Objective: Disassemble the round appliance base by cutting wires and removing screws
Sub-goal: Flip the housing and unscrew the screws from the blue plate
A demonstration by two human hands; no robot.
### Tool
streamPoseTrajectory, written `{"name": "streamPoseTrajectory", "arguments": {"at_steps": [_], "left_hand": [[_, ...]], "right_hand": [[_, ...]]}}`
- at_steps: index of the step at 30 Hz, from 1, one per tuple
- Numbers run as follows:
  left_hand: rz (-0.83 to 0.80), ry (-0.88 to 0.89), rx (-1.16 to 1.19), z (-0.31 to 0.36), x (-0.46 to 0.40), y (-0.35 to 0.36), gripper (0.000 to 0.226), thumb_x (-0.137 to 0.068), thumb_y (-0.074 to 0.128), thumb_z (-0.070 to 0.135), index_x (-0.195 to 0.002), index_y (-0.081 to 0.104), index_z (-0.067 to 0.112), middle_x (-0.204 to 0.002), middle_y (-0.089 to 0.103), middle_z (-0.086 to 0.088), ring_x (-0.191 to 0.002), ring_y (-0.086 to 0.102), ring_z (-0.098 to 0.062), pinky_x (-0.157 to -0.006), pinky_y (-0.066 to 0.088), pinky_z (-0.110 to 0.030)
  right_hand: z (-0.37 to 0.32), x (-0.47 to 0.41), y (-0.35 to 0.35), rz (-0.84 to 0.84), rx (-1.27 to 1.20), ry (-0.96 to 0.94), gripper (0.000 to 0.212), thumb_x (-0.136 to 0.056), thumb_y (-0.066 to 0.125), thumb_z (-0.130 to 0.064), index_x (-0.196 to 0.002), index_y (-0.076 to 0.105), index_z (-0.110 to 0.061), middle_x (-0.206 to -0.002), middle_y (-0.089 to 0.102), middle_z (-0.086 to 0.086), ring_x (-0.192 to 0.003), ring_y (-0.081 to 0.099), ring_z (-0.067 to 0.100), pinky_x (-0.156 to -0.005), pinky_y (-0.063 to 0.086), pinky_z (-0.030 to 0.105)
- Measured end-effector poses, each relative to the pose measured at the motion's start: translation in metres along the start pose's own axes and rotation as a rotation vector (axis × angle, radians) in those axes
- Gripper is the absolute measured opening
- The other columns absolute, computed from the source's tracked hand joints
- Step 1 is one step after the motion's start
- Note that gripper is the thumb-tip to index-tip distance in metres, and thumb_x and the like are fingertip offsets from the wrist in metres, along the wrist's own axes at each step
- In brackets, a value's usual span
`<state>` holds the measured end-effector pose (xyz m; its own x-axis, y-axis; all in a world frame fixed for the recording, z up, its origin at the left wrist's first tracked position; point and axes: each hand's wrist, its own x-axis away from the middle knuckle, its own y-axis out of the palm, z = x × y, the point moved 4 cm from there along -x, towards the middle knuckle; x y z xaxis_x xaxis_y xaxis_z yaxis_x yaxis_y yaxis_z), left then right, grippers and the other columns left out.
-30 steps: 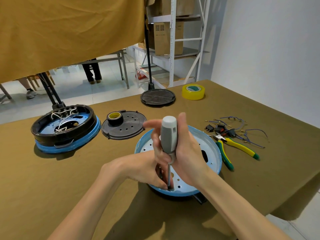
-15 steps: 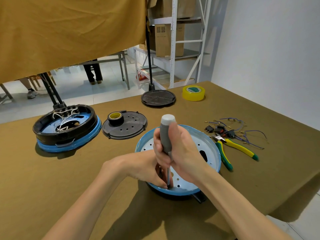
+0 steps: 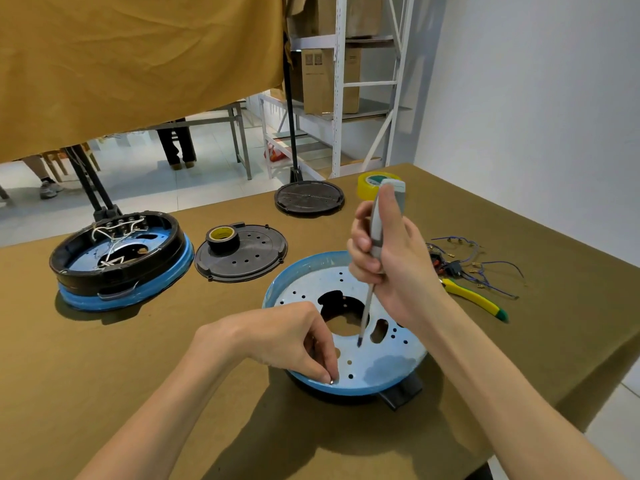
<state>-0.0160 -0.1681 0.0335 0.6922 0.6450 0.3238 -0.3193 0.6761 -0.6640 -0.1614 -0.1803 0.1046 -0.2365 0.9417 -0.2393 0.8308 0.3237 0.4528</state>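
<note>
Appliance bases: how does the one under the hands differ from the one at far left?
The near base shows a bare perforated blue plate; the far-left base has a black ring on top. White wires lie inside the far-left base; none show in the near base. The left hand pinches a small screw at the near base's rim and the right hand holds a screwdriver above it; nothing touches the far-left base. Both are round, blue, and sit on the table.

Bright, even daylight fills the sharp wide-angle view, casting soft shadows toward the viewer beneath the arms and the blue round base, while straight lines of the shelf bow near the edges.
</note>
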Motion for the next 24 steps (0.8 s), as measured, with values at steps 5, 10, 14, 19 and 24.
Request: {"name": "streamPoseTrajectory", "arguments": {"at_steps": [5,10,14,19,24], "left_hand": [[0.000,0.004,-0.005,0.001,0.002,0.000,0.004,-0.089,0.080,0.026,-0.092,0.082,0.024,-0.079,0.074,0.022,-0.067,0.062,0.007,-0.063,0.046,-0.007],[0.162,-0.025,-0.045,-0.003,0.006,0.000,0.008,-0.090,0.074,0.037,-0.093,0.081,0.034,-0.086,0.075,0.022,-0.076,0.065,0.002,-0.066,0.052,-0.014],[0.732,-0.121,-0.303,-0.011,0.001,-0.003,0.006,-0.094,0.070,0.036,-0.095,0.073,0.041,-0.099,0.062,0.027,-0.100,0.050,0.002,-0.088,0.040,-0.027],[1.058,-0.373,0.211,-0.047,0.012,-0.001,0.055,-0.094,0.066,0.009,-0.144,0.051,0.027,-0.138,0.045,0.005,-0.129,0.042,-0.015,-0.104,0.038,-0.035],[0.901,-0.558,0.780,-0.056,0.010,0.009,0.031,-0.101,0.046,-0.001,-0.125,0.062,0.012,-0.090,0.071,-0.005,-0.076,0.068,-0.017,-0.050,0.049,-0.024]], "right_hand": [[-0.002,0.005,-0.020,0.093,0.137,-0.019,0.049,-0.088,0.061,-0.060,-0.094,0.055,-0.012,-0.066,0.045,0.000,-0.046,0.033,0.010,-0.039,0.026,0.021],[-0.023,-0.005,-0.049,0.290,0.292,-0.068,0.049,-0.087,0.064,-0.058,-0.100,0.046,-0.014,-0.070,0.053,-0.004,-0.049,0.043,0.010,-0.038,0.030,0.022],[-0.028,-0.013,-0.092,0.459,0.893,-0.139,0.016,-0.100,0.056,-0.040,-0.105,0.048,-0.027,-0.083,0.059,-0.003,-0.066,0.055,0.014,-0.055,0.042,0.030],[0.006,-0.023,-0.155,0.461,1.520,0.241,0.035,-0.092,0.064,-0.049,-0.109,0.058,-0.020,-0.096,0.066,0.004,-0.088,0.065,0.028,-0.076,0.055,0.042],[0.028,-0.047,-0.172,0.333,1.533,0.346,0.041,-0.089,0.070,-0.047,-0.084,0.060,-0.008,-0.077,0.062,0.009,-0.078,0.065,0.032,-0.057,0.043,0.032]]}}
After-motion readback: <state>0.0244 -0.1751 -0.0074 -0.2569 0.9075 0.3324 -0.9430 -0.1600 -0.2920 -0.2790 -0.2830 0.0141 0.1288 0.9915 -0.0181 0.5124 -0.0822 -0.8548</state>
